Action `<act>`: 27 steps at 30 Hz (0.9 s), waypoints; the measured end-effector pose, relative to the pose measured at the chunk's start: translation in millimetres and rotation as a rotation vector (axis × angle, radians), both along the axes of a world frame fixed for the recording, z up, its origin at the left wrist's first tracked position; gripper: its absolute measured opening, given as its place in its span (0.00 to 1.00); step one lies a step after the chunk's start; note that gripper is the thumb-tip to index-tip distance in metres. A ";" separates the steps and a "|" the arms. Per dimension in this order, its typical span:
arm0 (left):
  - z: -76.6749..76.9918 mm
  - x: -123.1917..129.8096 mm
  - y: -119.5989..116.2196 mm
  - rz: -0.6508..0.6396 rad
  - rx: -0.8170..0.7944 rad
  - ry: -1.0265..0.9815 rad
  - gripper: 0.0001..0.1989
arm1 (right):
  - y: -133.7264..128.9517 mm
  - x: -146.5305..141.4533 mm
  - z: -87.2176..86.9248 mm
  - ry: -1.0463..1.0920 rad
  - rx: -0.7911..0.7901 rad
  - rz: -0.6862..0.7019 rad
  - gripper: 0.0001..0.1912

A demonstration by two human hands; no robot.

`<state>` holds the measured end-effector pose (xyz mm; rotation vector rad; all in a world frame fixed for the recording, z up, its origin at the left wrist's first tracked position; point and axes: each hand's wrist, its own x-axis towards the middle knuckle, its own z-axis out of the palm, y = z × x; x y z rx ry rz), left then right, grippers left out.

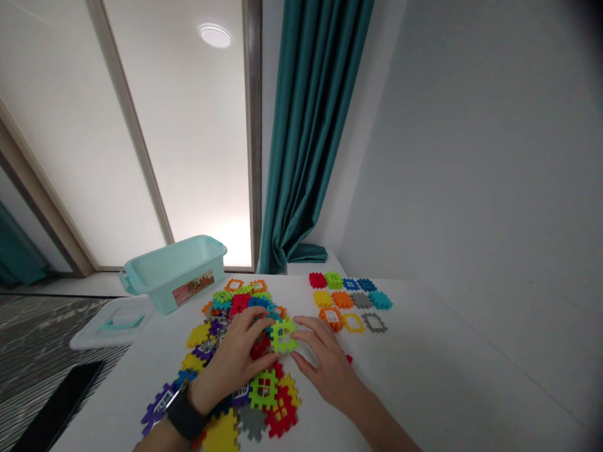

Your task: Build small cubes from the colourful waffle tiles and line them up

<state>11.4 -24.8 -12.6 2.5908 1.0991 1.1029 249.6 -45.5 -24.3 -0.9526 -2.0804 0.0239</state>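
Observation:
Between my two hands is a lime-green square building tile (pixel 283 348) with toothed edges and a windowed middle. My left hand (pixel 238 351), with a dark watch on the wrist, has its fingers and thumb closed at the tile's left edge. From the other side, my right hand (pixel 325 364) pinches the right edge with thumb and fingers. Beneath and around my left hand spreads a heap of mixed tiles, among them another lime-green window tile (pixel 254 399), a red window tile (pixel 285 419), a grey tile (pixel 253 422) and a yellow tile (pixel 221 432). A small red piece (pixel 349 358) peeks out behind my right hand.
Beyond my right hand, tiles lie in rows, including a red one (pixel 317 280) and a teal one (pixel 380 300). A mint-green bin (pixel 162 298) stands at the back left of the white table (pixel 438 376), beside a clear lid (pixel 89 336). A dark flat object (pixel 68 408) lies lower left.

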 end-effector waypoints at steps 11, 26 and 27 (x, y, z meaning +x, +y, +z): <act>15.0 21.2 7.6 -0.008 0.013 0.046 0.24 | 6.4 16.5 8.6 -0.035 0.132 -0.043 0.12; 25.7 81.4 48.4 -0.061 -0.077 0.087 0.22 | 31.4 65.9 12.2 -0.106 0.062 -0.192 0.12; 25.2 86.0 51.9 -0.060 -0.081 0.118 0.22 | 34.8 71.9 11.1 -0.118 0.061 -0.200 0.13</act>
